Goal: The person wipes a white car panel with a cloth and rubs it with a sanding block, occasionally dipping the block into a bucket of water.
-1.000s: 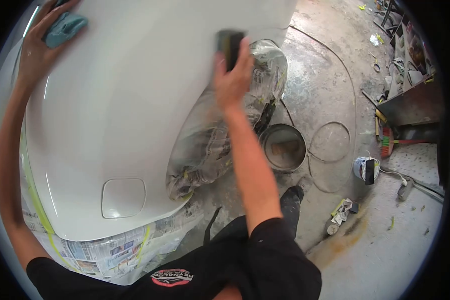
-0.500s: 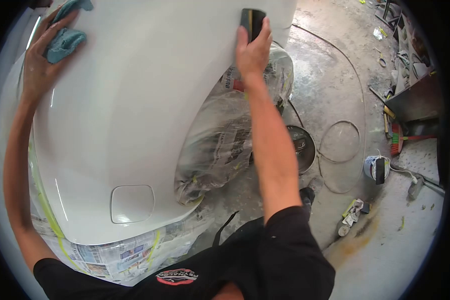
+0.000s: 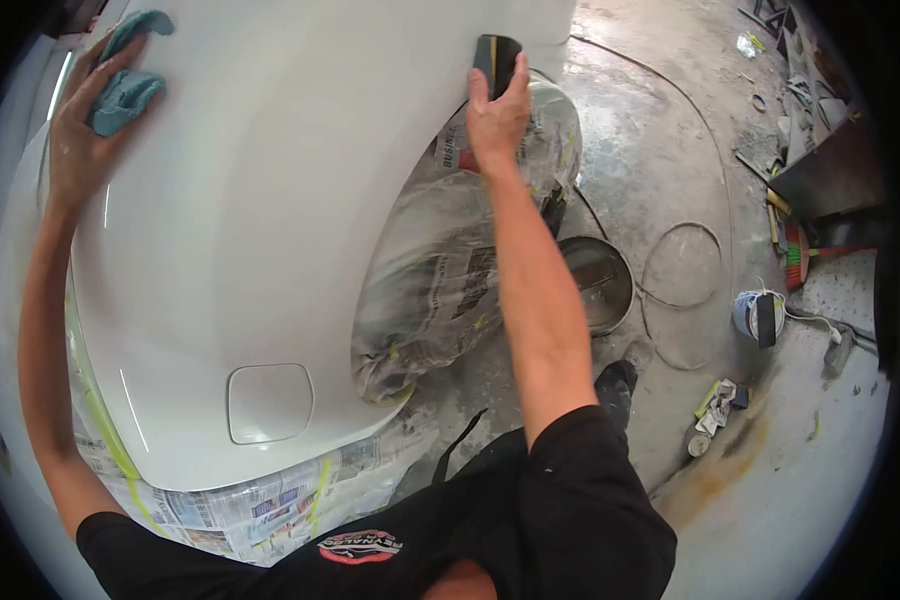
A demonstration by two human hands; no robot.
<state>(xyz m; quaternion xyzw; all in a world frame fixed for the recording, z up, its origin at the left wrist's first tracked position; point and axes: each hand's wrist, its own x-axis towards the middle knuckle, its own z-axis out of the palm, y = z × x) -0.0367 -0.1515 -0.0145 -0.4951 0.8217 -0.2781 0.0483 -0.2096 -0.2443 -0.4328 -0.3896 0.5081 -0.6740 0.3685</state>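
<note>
Head view: a person leans over a car body, arms stretched out and hands well apart.
Right hand: the right hand (image 3: 497,115) is clamped on a dark block (image 3: 496,55), fingers over its near end, pressing it against the far edge of the panel above the wheel arch.
Left hand: the left hand (image 3: 85,140) grips a teal cloth (image 3: 125,75), bunched under the fingers and held against the panel's upper left.
Worked surface: the white panel (image 3: 270,220) is smooth and glossy, curving down to a closed fuel flap (image 3: 270,402) near the person.
Block's place: at the panel's rim, just above the masked wheel (image 3: 450,270), which is wrapped in clear film and newspaper.
Doing it well: judging by the grip, the block works best laid flat with even pressure, so that no corner digs in at the curved arch edge; the cloth is within reach for wiping the worked patch.
Masking: newspaper (image 3: 240,510) with yellow-green tape runs under the panel's lower edge.
Floor: the concrete floor (image 3: 670,150) is dusty; a round metal pan (image 3: 598,283) sits beside the wheel, a thin loop of hose (image 3: 682,265) next to it, and a small white pot (image 3: 755,315) farther right.
</note>
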